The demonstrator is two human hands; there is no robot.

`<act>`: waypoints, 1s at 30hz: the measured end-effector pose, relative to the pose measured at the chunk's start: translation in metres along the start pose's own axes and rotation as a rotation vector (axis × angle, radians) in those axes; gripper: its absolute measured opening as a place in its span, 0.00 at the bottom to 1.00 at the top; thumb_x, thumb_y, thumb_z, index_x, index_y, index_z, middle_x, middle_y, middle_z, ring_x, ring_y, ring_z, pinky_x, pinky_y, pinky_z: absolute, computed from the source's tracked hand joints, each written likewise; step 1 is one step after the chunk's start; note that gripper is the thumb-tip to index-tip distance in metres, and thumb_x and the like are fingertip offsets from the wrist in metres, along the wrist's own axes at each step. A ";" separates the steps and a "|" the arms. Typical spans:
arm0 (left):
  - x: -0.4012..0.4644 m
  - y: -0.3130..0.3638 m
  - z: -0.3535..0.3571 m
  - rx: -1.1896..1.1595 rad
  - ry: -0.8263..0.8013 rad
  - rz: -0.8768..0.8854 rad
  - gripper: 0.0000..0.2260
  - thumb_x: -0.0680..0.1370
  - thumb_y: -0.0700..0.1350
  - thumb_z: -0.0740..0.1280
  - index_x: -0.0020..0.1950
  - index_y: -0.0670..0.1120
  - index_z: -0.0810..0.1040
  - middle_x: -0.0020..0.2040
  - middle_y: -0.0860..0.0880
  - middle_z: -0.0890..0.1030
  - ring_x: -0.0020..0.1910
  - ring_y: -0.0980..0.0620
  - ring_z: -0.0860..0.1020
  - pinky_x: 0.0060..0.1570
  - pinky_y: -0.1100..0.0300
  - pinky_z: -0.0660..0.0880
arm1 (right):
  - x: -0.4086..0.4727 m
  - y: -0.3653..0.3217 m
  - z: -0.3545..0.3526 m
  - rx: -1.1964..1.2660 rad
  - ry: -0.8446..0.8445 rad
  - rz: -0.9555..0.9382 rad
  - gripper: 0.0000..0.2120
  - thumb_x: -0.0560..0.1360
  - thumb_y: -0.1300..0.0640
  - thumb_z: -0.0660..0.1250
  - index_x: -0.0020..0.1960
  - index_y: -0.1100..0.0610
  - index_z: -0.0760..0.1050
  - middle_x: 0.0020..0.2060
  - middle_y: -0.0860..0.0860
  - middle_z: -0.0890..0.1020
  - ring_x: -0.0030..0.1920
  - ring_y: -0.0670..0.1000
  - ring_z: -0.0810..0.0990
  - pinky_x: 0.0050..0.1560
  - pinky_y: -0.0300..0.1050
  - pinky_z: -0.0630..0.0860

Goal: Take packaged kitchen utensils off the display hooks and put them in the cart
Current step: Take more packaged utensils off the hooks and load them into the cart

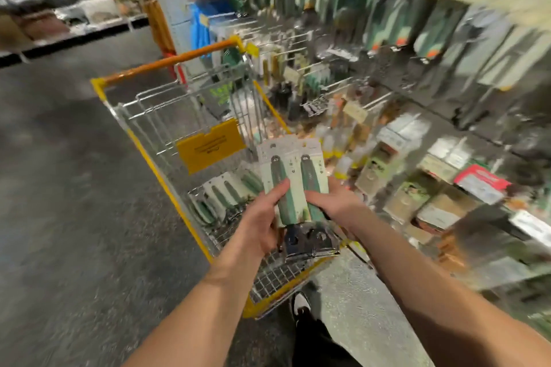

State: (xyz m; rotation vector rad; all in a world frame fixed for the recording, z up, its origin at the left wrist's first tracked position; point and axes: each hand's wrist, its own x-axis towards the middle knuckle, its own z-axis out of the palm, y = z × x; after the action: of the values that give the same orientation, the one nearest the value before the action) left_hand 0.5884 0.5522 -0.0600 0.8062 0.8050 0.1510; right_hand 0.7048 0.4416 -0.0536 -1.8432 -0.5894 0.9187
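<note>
Head view: both hands hold 2 carded green-handled utensil packs (pixel 293 182) over near end of yellow-framed wire shopping cart (pixel 155 164). Left hand (pixel 261 217) grips left pack, fingers curled on handle; right hand (pixel 334 202) grips right pack from right side. Hands close together, packs side by side, overlapping. More green-handled packs (pixel 222 197) lie in cart basket, left of hands. Display hooks w/ packaged goods (pixel 402 39) at right, blurred.
</note>
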 end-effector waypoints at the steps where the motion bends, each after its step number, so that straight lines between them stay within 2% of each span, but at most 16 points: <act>1: -0.005 0.000 0.013 0.025 -0.035 0.028 0.18 0.78 0.52 0.69 0.66 0.46 0.79 0.56 0.43 0.86 0.53 0.43 0.85 0.53 0.47 0.81 | -0.011 -0.002 -0.013 0.012 0.014 0.013 0.24 0.66 0.41 0.79 0.59 0.43 0.79 0.51 0.42 0.86 0.53 0.47 0.84 0.61 0.52 0.78; 3: -0.014 0.000 0.041 0.058 -0.099 0.056 0.19 0.78 0.51 0.69 0.67 0.46 0.78 0.57 0.43 0.85 0.56 0.43 0.84 0.56 0.46 0.80 | -0.036 -0.013 -0.039 0.004 0.035 0.003 0.29 0.63 0.37 0.79 0.61 0.45 0.80 0.52 0.42 0.86 0.54 0.47 0.85 0.61 0.51 0.78; 5: -0.021 -0.001 0.071 0.064 -0.166 0.051 0.18 0.79 0.49 0.69 0.68 0.45 0.78 0.58 0.42 0.84 0.57 0.42 0.84 0.54 0.46 0.81 | -0.061 -0.023 -0.069 -0.057 0.082 0.004 0.19 0.68 0.42 0.78 0.56 0.45 0.81 0.49 0.40 0.86 0.50 0.43 0.84 0.54 0.40 0.78; 7: -0.028 -0.002 0.104 0.086 -0.235 0.059 0.17 0.80 0.48 0.68 0.68 0.45 0.78 0.59 0.41 0.84 0.56 0.43 0.84 0.47 0.49 0.83 | -0.086 -0.032 -0.098 -0.071 0.175 -0.013 0.10 0.72 0.48 0.77 0.52 0.44 0.80 0.46 0.39 0.85 0.47 0.42 0.84 0.44 0.32 0.76; 10: -0.039 -0.005 0.157 0.089 -0.309 0.044 0.17 0.80 0.48 0.67 0.67 0.43 0.78 0.58 0.40 0.84 0.52 0.41 0.84 0.42 0.50 0.83 | -0.117 -0.032 -0.139 -0.064 0.318 -0.044 0.09 0.73 0.52 0.77 0.49 0.45 0.78 0.42 0.38 0.84 0.37 0.33 0.81 0.35 0.28 0.72; 11: -0.043 -0.007 0.175 0.093 -0.341 0.039 0.17 0.80 0.47 0.67 0.67 0.43 0.78 0.57 0.39 0.84 0.51 0.41 0.85 0.42 0.50 0.83 | -0.128 -0.032 -0.153 -0.080 0.365 -0.041 0.10 0.72 0.50 0.76 0.51 0.46 0.78 0.43 0.39 0.84 0.37 0.33 0.80 0.36 0.29 0.73; 13: -0.051 -0.015 0.211 0.106 -0.402 0.027 0.16 0.80 0.47 0.66 0.67 0.42 0.78 0.57 0.39 0.84 0.53 0.41 0.84 0.43 0.49 0.83 | -0.147 -0.029 -0.182 -0.116 0.464 -0.019 0.17 0.71 0.45 0.76 0.55 0.47 0.76 0.47 0.41 0.84 0.44 0.40 0.81 0.42 0.37 0.73; 14: -0.056 -0.019 0.229 0.109 -0.426 0.016 0.16 0.80 0.47 0.66 0.66 0.43 0.79 0.57 0.39 0.84 0.54 0.41 0.84 0.43 0.49 0.83 | -0.157 -0.026 -0.199 -0.116 0.514 -0.006 0.17 0.69 0.44 0.76 0.54 0.47 0.75 0.45 0.41 0.83 0.46 0.44 0.82 0.43 0.40 0.74; 16: -0.063 -0.030 0.264 0.108 -0.476 -0.004 0.16 0.80 0.47 0.67 0.65 0.43 0.79 0.57 0.40 0.85 0.54 0.41 0.84 0.44 0.47 0.84 | -0.176 -0.017 -0.233 -0.078 0.597 -0.004 0.20 0.67 0.45 0.77 0.54 0.48 0.75 0.45 0.41 0.83 0.49 0.49 0.83 0.47 0.43 0.76; 18: -0.070 -0.041 0.297 0.112 -0.511 -0.004 0.16 0.79 0.48 0.67 0.65 0.44 0.79 0.57 0.40 0.85 0.55 0.41 0.84 0.48 0.45 0.83 | -0.199 -0.010 -0.264 -0.068 0.674 -0.002 0.23 0.69 0.49 0.76 0.61 0.50 0.72 0.49 0.43 0.83 0.50 0.49 0.83 0.51 0.46 0.77; 19: -0.072 -0.048 0.313 0.117 -0.520 0.001 0.17 0.79 0.48 0.68 0.66 0.44 0.79 0.57 0.40 0.84 0.56 0.41 0.84 0.50 0.43 0.82 | -0.210 -0.006 -0.280 -0.064 0.701 -0.010 0.25 0.70 0.50 0.75 0.64 0.50 0.71 0.49 0.43 0.83 0.49 0.48 0.83 0.49 0.46 0.77; 21: -0.078 -0.060 0.344 0.121 -0.537 0.011 0.19 0.78 0.48 0.69 0.67 0.44 0.78 0.58 0.39 0.84 0.56 0.39 0.83 0.51 0.40 0.81 | -0.234 -0.001 -0.308 -0.063 0.734 -0.014 0.24 0.73 0.51 0.74 0.64 0.47 0.68 0.48 0.41 0.82 0.45 0.47 0.82 0.41 0.42 0.76; 23: -0.088 -0.069 0.374 0.134 -0.556 0.018 0.19 0.78 0.47 0.69 0.67 0.44 0.77 0.57 0.39 0.84 0.55 0.39 0.84 0.45 0.42 0.83 | -0.254 0.003 -0.332 -0.052 0.769 -0.024 0.22 0.74 0.52 0.73 0.64 0.46 0.67 0.46 0.40 0.81 0.40 0.46 0.81 0.34 0.40 0.74; 25: -0.098 -0.075 0.400 0.144 -0.592 0.019 0.19 0.78 0.47 0.69 0.68 0.44 0.77 0.57 0.40 0.84 0.54 0.39 0.84 0.42 0.44 0.83 | -0.272 0.005 -0.352 -0.039 0.813 -0.049 0.22 0.74 0.51 0.73 0.64 0.45 0.68 0.46 0.39 0.81 0.39 0.43 0.81 0.33 0.37 0.74; 28: -0.111 -0.080 0.431 0.151 -0.638 0.043 0.20 0.77 0.48 0.71 0.68 0.46 0.76 0.57 0.42 0.85 0.54 0.40 0.84 0.45 0.43 0.83 | -0.301 0.006 -0.377 -0.046 0.875 -0.088 0.22 0.75 0.48 0.73 0.64 0.43 0.66 0.49 0.37 0.80 0.44 0.38 0.81 0.36 0.33 0.72; 30: -0.117 -0.082 0.449 0.156 -0.650 0.071 0.24 0.73 0.49 0.75 0.69 0.48 0.76 0.59 0.45 0.84 0.55 0.41 0.84 0.44 0.44 0.83 | -0.318 0.006 -0.391 -0.049 0.927 -0.114 0.24 0.74 0.47 0.73 0.65 0.42 0.66 0.52 0.37 0.80 0.46 0.37 0.80 0.36 0.31 0.71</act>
State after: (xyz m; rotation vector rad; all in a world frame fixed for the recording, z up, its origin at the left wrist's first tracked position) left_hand 0.8033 0.1837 0.1394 0.9582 0.1743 -0.1126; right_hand 0.8263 -0.0034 0.1489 -1.9992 -0.1234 -0.0795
